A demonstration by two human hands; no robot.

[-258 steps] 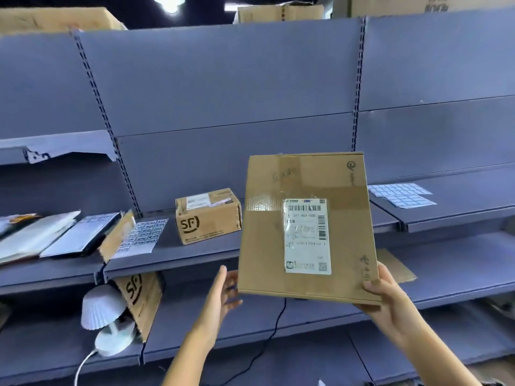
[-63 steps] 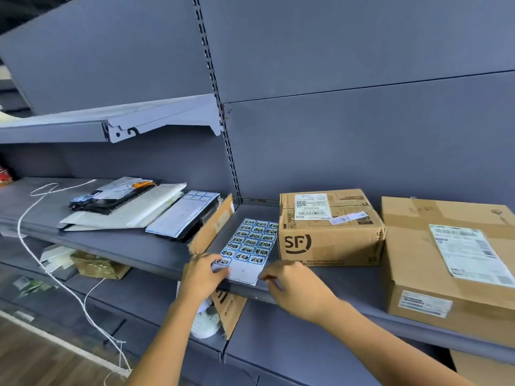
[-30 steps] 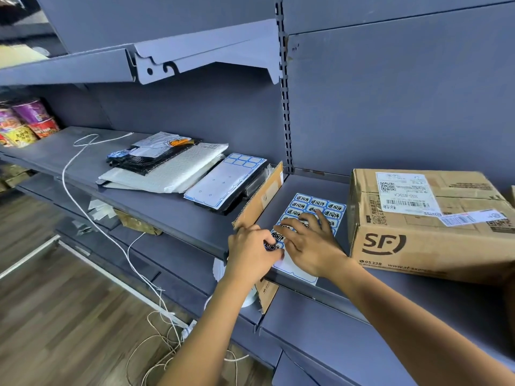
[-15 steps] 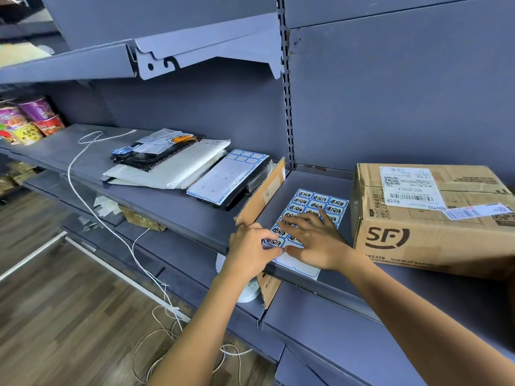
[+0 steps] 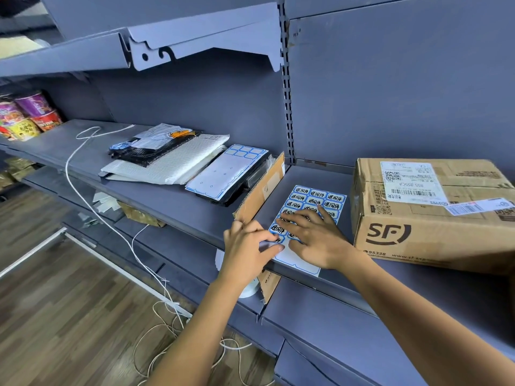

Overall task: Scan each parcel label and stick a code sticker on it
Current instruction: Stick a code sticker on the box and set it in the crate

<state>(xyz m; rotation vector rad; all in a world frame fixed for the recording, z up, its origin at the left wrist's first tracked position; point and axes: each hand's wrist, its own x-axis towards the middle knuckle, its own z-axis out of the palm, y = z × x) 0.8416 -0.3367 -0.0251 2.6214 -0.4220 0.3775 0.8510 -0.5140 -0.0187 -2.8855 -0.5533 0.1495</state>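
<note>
Grey metal shelving fills the frame, with a wooden floor (image 5: pixel 55 316) at the lower left. On the middle shelf (image 5: pixel 178 207), right of centre, a sticker sheet (image 5: pixel 317 195) of blue-edged code stickers lies flat near the front edge. The right hand (image 5: pixel 320 242) lies palm down on it, its fingers (image 5: pixel 298 220) straight, spread wide and pressing the paper. The left hand (image 5: pixel 248 250) meets the sheet's lower left corner, fingers drawn narrow, thumb and forefinger tips close together over a sticker there. Whether they actually pinch it cannot be told.

Just right of the sheet, apart from it, stands a brown SF parcel (image 5: pixel 418 227), its white shipping label (image 5: pixel 409 182) on top and a narrow barcode strip (image 5: pixel 476 207) stuck beside it. A cardboard divider (image 5: pixel 262 190) stands on edge just left of the sheet.

Left of the divider a second sheet (image 5: pixel 223 174), with only a few stickers at its far end, rests on a dark flat thing. Next to that is a white padded mailer (image 5: pixel 172 162) with a black bag (image 5: pixel 147 154) on top.

A white cable (image 5: pixel 80 168) runs from this shelf down to the floor, where it lies in loops. Instant noodle cups (image 5: pixel 30 115) sit at the far left edge. An upper shelf (image 5: pixel 83 54) juts out across the upper left.
</note>
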